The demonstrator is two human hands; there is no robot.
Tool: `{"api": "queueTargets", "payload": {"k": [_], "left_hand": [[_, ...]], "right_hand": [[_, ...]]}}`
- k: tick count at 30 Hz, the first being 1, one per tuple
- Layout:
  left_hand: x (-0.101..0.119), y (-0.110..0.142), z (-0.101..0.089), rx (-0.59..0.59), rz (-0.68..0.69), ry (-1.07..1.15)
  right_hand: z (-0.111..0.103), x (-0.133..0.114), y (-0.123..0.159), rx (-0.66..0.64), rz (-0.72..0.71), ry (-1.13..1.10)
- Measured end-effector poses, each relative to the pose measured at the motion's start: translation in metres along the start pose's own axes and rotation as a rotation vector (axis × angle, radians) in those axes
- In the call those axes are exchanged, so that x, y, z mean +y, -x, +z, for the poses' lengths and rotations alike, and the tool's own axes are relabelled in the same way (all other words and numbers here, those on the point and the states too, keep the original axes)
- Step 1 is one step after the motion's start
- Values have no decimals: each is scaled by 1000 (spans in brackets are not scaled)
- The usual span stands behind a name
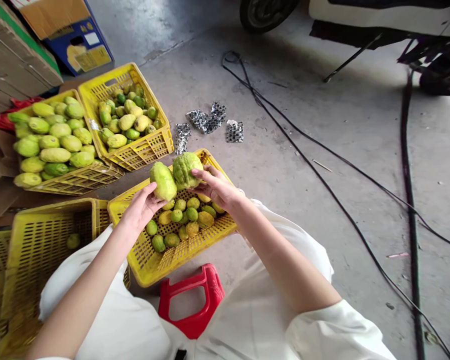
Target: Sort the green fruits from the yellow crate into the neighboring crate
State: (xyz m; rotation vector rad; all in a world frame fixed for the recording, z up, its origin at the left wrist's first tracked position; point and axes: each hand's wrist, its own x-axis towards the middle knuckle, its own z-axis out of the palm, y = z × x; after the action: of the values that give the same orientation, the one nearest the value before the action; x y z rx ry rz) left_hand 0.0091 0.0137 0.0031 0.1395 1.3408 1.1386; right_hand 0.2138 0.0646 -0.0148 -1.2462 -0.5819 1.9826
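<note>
My left hand (141, 206) is closed around a large yellow-green citron (162, 181). Another citron (186, 170), greener and bumpy-skinned, sits in the grip of my right hand (213, 186). The two fruits are held side by side, touching or nearly so, above a yellow plastic crate (153, 272). Several smaller green and yellow citrus fruits (192, 214) lie loose on that crate's slotted bottom. Parts of my fingers are hidden behind the fruits.
Two yellow crates (97, 177) (146, 155) full of fruit stand at the upper left. More crates (52, 215) are at the lower left. A red stool (210, 285) is below me. Foil wrappers (208, 120), black cables (307, 155) and a parked scooter (382, 20) occupy the floor.
</note>
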Motion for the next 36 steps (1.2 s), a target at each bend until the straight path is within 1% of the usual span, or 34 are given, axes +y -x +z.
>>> {"api": "queueTargets", "payload": {"k": [5,8,11,14,19,23,29,32,36], "left_hand": [[3,1,2,-2,27,39],[3,-1,0,-19,35,45],[3,-2,-1,6,29,58],[4,-3,-1,22,22,60],[5,-1,-2,-6,65,53],[5,1,-4,-14,71,43],[5,0,-12,-87,109,19],[6,-1,-15,-93,124,16],[7,1,-13,-98,131,10]], "right_hand": [[1,0,1,4,-22,5],[3,-1,3,-34,-48,-7],[3,-2,3,-63,-78,-29],[3,-2,2,-72,-78,-33],[3,-1,1,-105,-89,-62],[2,-3,3,-142,-94,-73],[-1,-1,2,-98,-110,16],[-2,0,1,-96,-113,26],[0,1,1,-111,-94,23]]}}
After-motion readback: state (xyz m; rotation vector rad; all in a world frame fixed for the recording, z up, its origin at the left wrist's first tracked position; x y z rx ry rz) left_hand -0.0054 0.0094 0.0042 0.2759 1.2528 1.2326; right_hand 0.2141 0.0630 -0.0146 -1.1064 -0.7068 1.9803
